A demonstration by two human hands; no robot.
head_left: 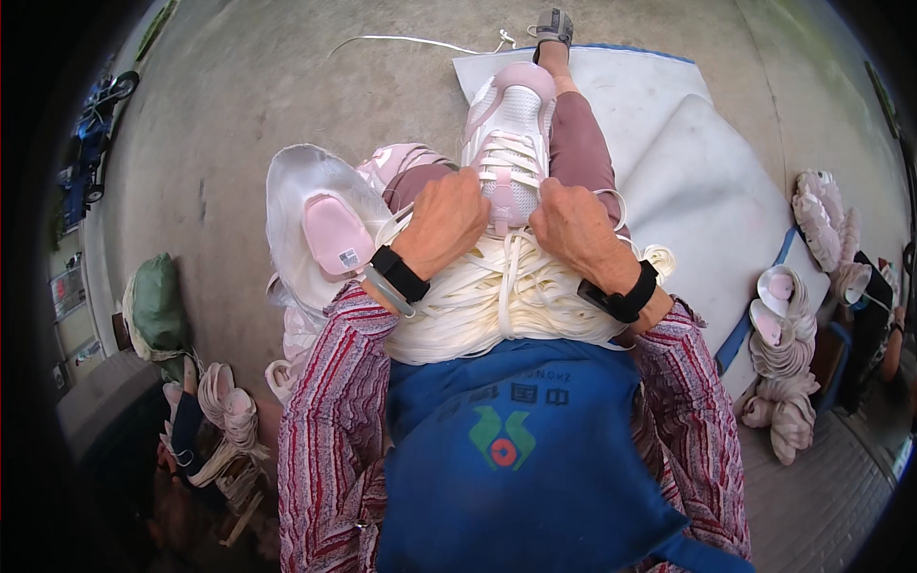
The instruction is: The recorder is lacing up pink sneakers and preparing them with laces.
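Observation:
A white and pink sneaker [516, 115] rests on my lap with its toe pointing away from me. Cream shoelace [509, 158] runs in crossing rows over its tongue. My left hand [447, 222] is closed at the left side of the shoe's collar, and lace loops out beside the wrist. On the opposite side my right hand [579, 234] is closed too, with a lace loop curving out behind it. The fingertips are partly hidden, but both seem to pinch the lace. Below the shoe, a thick tied bundle of cream laces [497, 296] lies across a blue apron [516, 430].
Left of my lap is a white shoe-shaped piece with a pink insole [334, 234]. A white sheet [688, 181] covers the ground to the right. Stacked shoe parts [783, 334] stand at the right; more shoe parts [229, 401] and a green sack [158, 301] are at the left. Another person [874, 325] sits far right.

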